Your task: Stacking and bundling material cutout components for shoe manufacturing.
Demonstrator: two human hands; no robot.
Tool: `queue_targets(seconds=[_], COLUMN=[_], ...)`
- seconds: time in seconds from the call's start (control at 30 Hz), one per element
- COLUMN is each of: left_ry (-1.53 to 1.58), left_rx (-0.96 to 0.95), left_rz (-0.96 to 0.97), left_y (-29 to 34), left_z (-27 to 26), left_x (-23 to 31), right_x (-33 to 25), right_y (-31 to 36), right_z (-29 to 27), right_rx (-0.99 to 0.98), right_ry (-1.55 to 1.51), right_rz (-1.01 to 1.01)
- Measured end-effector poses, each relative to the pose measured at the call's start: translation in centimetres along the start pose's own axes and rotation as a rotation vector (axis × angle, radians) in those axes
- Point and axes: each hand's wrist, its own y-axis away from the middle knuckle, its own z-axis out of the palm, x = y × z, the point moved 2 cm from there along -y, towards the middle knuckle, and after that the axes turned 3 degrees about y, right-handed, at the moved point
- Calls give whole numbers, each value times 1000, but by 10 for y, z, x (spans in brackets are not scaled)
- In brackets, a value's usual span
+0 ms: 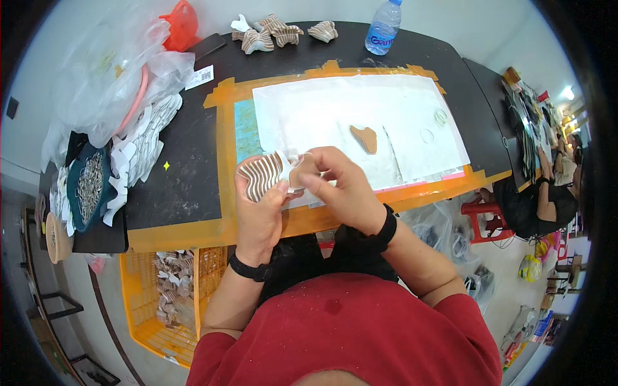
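Left hand (256,219) closed around striped brown-and-white stack (261,176), over near edge of bench (183,202). Right hand (347,193), half curled, pinches brown piece (300,172) at stack's right end.

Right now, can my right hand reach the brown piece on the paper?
Probably yes: the brown piece lies just beyond your right hand, nothing between, though that hand is at the striped bundle.
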Motion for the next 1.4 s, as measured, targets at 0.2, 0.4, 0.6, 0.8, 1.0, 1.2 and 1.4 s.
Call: queue_targets(seconds=[0.2,0.4,0.6,0.8,1.0,1.2,1.4], left_ry=[162,180,110,98,131,200,96], left_rx=[-5,15,14,-55,-57,-146,-117], left_rz=[-104,-81,-137,-159,-267,-295,-173], left_y=[3,4,13,9,2,0,2], left_z=[-11,-7,-4,14,21,30,27], left_x=[10,7,2,-11,-18,-21,-23], right_x=[6,-26,-21,-8,37,42,-1], right_y=[-18,6,15,23,2,4,27], right_z=[-15,3,6,-20,-96,-105,-27], right_rx=[-45,-1,-88,164,288,359,135], right_ry=[195,276,166,242,-38,589,244], right_rz=[202,-236,-108,-175,251,-21,-208])
